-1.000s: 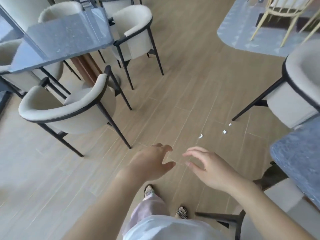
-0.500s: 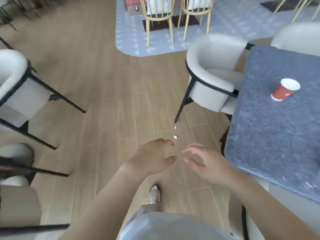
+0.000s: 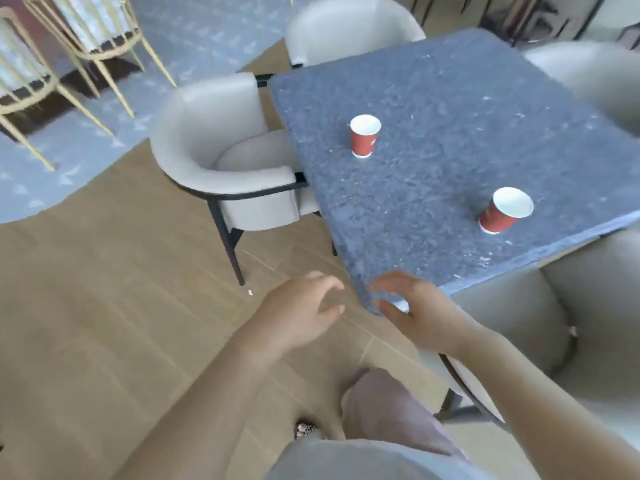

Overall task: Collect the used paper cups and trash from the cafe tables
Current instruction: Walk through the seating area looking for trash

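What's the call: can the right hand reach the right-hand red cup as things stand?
Probably yes. The right hand hovers open at the table corner, and only bare tabletop lies between it and that red cup; it would need to stretch forward.

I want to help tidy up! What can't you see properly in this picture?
Head view:
- Far red paper cup and near red paper cup on the speckled blue-grey stone table: motion blur hides any dregs inside.
- Tiny white scrap on the wooden floor: too small to identify.
- Table's near corner: partly covered by the right hand.
- Pale grey padded chair at right: cut by the frame edge.
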Demonstrator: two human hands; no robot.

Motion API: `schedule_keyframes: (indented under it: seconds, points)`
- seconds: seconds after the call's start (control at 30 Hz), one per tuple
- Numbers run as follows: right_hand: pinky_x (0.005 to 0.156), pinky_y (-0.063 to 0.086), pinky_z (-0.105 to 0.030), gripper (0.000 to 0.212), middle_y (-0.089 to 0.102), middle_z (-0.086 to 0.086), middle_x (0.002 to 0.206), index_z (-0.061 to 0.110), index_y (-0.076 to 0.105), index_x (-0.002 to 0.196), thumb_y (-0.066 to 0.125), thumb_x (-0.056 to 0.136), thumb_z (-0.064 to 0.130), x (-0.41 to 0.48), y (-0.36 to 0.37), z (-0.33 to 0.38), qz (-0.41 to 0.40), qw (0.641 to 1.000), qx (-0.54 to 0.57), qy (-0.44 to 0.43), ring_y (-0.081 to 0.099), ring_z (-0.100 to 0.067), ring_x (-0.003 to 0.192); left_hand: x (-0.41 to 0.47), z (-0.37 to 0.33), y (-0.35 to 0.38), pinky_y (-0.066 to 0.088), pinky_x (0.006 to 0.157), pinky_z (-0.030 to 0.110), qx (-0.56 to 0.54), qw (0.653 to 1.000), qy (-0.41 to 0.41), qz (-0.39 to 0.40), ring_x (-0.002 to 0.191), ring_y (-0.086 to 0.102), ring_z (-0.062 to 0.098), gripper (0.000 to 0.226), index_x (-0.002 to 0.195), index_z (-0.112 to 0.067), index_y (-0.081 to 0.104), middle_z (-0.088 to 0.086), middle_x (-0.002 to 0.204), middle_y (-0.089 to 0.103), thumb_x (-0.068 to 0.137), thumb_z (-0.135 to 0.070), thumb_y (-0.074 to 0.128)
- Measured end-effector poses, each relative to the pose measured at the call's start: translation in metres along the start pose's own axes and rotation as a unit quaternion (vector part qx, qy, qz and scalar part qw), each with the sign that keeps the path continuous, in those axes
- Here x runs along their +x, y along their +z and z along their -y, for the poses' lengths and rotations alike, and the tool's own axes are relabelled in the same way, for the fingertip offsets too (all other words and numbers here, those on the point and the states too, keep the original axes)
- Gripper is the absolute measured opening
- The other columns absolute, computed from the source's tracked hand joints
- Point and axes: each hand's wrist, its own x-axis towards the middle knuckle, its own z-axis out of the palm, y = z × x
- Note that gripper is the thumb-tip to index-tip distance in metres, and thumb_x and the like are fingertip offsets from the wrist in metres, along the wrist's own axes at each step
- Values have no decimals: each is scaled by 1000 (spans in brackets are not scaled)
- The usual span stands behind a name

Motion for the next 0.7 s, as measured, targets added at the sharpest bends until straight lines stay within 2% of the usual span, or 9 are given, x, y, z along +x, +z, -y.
schedule_keyframes:
  seconds: [0.07,0.13,0.17,0.27,0.33,0.4,0.53,0.7]
  points:
    - [85,31,-1,25,60,6,116,21,63,112,58,88,19,5,-12,-14,-21,999,2,37,54,-7,106,30,-9,-2,45,86,29,4,999,24,22,105,56,12,34,121,-32,51,-14,125,51,88,-43,51]
    - [84,30,1,24,59,8,115,22,62,112,57,89,22,14,-23,-25,-39,998,8,53,53,-4,104,61,-16,-4,40,82,24,12,998,39,39,107,53,9,33,120,-32,51,-14,125,51,88,-42,51]
    - [86,33,-3,24,58,8,115,22,62,112,56,89,23,20,-29,-31,-43,998,9,54,53,-5,103,75,-20,-5,39,81,23,14,998,45,46,106,53,8,33,120,-32,51,-14,124,51,88,-41,51]
    - [90,43,-26,24,58,8,115,21,61,113,55,89,24,43,-47,-46,-49,997,5,56,56,-10,103,115,-28,-10,38,84,20,10,996,61,66,108,51,9,34,121,-28,51,-9,124,52,89,-39,53]
    - [91,44,-29,25,58,7,115,21,60,113,55,89,24,59,-60,-56,-58,997,3,58,56,-11,103,140,-31,-15,28,72,12,19,995,68,71,103,51,9,35,122,-27,51,-8,124,53,89,-39,53]
    - [91,44,-29,25,58,7,117,21,60,114,55,89,24,74,-71,-66,-59,997,2,58,56,-11,104,162,-33,-19,25,68,12,27,995,64,74,104,51,9,35,123,-27,50,-8,125,52,90,-40,51]
    - [88,45,-32,26,57,6,116,22,60,114,55,89,24,96,-86,-81,-53,997,7,63,58,-14,101,196,-37,-24,41,91,25,29,995,66,74,115,49,9,35,123,-29,50,-9,126,52,90,-41,50]
    - [90,45,-32,26,58,6,116,22,60,114,55,89,25,119,-96,-95,-71,994,24,80,57,-12,103,228,-37,-31,44,93,34,43,991,82,97,111,51,9,35,121,-31,51,-10,124,53,89,-43,50]
